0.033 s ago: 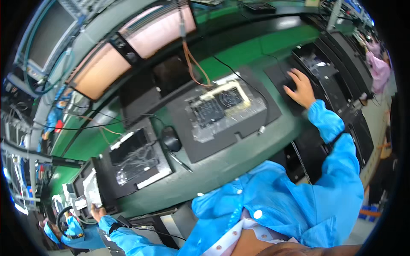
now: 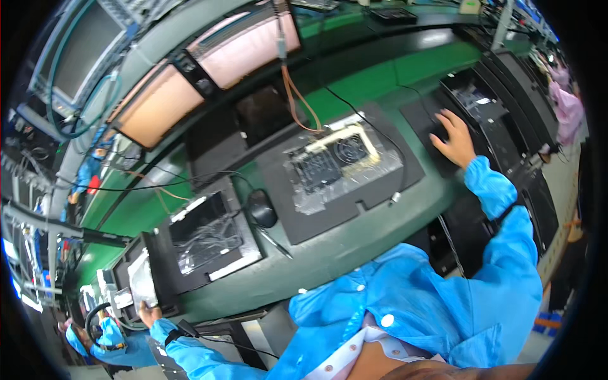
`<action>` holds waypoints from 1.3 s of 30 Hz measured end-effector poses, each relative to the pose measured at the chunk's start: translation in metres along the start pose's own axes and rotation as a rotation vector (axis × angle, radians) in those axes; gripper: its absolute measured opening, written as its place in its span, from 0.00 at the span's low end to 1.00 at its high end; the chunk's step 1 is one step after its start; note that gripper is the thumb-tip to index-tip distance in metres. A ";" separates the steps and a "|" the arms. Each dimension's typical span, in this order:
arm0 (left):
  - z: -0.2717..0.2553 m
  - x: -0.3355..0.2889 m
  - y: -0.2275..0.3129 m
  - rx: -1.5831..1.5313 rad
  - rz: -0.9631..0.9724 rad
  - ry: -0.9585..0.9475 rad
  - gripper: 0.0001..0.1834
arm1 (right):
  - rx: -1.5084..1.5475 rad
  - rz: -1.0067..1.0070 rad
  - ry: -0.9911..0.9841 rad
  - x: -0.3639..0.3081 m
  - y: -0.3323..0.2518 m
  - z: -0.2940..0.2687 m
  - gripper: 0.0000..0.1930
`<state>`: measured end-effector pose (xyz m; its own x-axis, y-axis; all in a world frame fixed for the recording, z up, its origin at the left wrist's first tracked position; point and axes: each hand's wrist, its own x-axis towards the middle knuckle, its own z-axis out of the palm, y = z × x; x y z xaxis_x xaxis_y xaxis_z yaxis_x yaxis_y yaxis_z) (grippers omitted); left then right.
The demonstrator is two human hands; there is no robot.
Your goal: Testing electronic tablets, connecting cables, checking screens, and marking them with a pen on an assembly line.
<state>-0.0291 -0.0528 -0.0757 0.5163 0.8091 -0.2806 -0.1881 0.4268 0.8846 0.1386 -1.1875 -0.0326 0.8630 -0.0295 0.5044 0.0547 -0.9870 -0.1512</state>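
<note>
So at lower left there's a shiny silvery piece (image 2: 142,280), with the left hand (image 2: 149,314) at its bottom end; can't tell if it's really gripping. Next over, a plastic-covered dark panel (image 2: 206,235), then a black mouse (image 2: 261,209) and a pen (image 2: 275,243). Mid-frame's a taped-up fan unit (image 2: 339,166). Upper right, the right hand (image 2: 455,140) is open, fingers loosely spread, by a dark pad (image 2: 415,117).

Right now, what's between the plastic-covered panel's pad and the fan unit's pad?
Head view: a black mouse and, lower in frame, a slim pen-like tool.
</note>
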 end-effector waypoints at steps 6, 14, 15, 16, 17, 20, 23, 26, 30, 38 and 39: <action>0.021 -0.055 0.022 0.115 -0.116 0.048 0.29 | 0.057 0.036 -0.078 -0.024 0.009 -0.009 0.28; 0.080 -0.112 0.042 1.348 -0.262 0.260 0.50 | -0.026 0.029 -0.099 -0.025 0.015 -0.004 0.24; 0.103 -0.131 0.039 1.494 -0.119 0.189 0.46 | 0.001 -0.008 -0.093 -0.025 0.014 -0.004 0.24; 0.128 -0.152 0.035 1.634 -0.002 0.095 0.42 | -0.032 -0.051 -0.086 -0.025 0.013 -0.003 0.24; 0.155 -0.176 0.027 1.592 0.101 -0.031 0.39 | -0.082 -0.055 -0.085 -0.025 0.012 -0.003 0.24; 0.229 -0.257 -0.009 1.358 0.197 -0.409 0.33 | -0.002 0.020 -0.098 -0.026 0.010 -0.002 0.24; 0.286 -0.320 -0.042 1.334 0.152 -0.668 0.26 | -0.002 0.004 -0.090 -0.028 0.008 0.000 0.23; 0.319 -0.354 -0.073 1.274 0.125 -0.855 0.23 | -0.001 0.021 -0.102 -0.027 0.009 0.001 0.23; 0.340 -0.363 -0.097 1.342 0.178 -0.950 0.19 | 0.022 -0.019 -0.091 -0.028 0.012 0.003 0.23; 0.344 -0.370 -0.116 1.357 0.142 -1.012 0.19 | -0.012 0.023 -0.111 -0.025 0.009 0.000 0.23; 0.346 -0.370 -0.118 1.282 0.109 -1.050 0.20 | 0.016 -0.040 -0.084 -0.022 0.003 -0.004 0.23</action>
<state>0.0912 -0.5425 0.0531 0.9489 -0.0233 -0.3147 0.2311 -0.6277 0.7434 0.1176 -1.1909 -0.0407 0.8988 0.0243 0.4377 0.0977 -0.9845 -0.1459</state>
